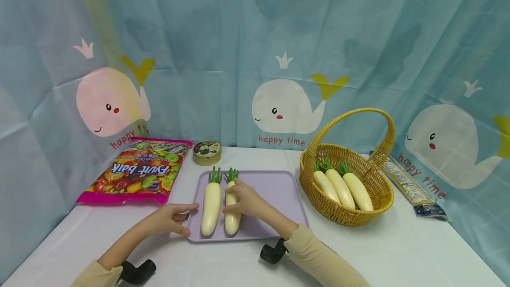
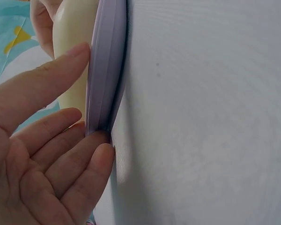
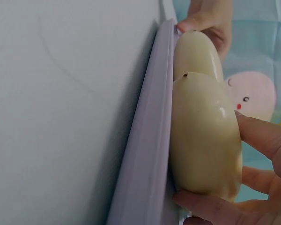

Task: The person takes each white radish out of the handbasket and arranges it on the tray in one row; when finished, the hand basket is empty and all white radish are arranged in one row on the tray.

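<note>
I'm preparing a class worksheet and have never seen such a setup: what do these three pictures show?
There is no machine, just a person's left hand and right hand, both bare. The wide picture comes from a camera worn on the head; the two close ones from cameras on the wrists. On the white table, a lilac tray holds two white radishes; the right hand grips the right one, the left hand is at the tray's left edge. A wicker basket to the right holds three more radishes, with a long packet beyond. A fruit-printed bag lies left, a round tin behind the tray.
</note>
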Motion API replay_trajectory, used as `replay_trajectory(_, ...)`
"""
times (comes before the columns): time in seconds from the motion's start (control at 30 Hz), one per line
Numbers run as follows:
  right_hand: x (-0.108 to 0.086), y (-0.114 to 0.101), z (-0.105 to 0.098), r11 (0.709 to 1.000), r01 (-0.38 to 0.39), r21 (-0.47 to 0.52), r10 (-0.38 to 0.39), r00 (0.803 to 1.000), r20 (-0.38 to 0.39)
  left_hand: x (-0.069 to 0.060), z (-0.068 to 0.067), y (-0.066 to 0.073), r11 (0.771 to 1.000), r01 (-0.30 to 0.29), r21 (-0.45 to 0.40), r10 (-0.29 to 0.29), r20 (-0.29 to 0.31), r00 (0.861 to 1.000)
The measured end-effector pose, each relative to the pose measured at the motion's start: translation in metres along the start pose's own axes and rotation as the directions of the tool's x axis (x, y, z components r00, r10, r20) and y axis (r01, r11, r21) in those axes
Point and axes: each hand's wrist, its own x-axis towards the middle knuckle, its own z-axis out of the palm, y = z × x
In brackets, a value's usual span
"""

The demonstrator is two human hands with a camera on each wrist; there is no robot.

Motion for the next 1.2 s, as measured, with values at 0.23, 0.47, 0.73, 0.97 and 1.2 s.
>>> replay_trajectory(0.23, -0.0006, -0.0027, 0.0019, 1.000, -0.001, 0.000, 0.001, 1.000, 0.004, 0.0003, 0.0012, -0.0010, 1.000, -0.002, -0.009, 0.002, 0.003, 1.000)
replay_trajectory(0.47, 0.0003, -0.0044, 0.0015, 1.000, 0.010, 0.002, -0.010, 1.000, 0.016, -0.0009, 0.0002, -0.0015, 1.000, -0.013, -0.020, 0.013, 0.005, 1.000)
replay_trajectory(0.73, -0.0009, -0.0039, -0.0019, 0.998, 0.063, -0.014, -0.062, 0.997, 0.050, 0.0001, -0.0003, -0.0024, 0.999, -0.024, -0.036, 0.025, 0.012, 1.000)
replay_trajectory(0.97, -0.0025, -0.0003, -0.0061, 0.997, 0.053, 0.057, -0.056, 0.997, 0.044, 0.0001, -0.0006, -0.0034, 0.999, -0.028, -0.045, 0.029, 0.012, 1.000)
replay_trajectory(1.2, -0.0029, 0.0009, -0.0056, 0.995, 0.054, 0.082, -0.060, 0.996, 0.073, 0.0000, -0.0008, -0.0020, 0.999, -0.017, -0.043, 0.017, 0.011, 1.000)
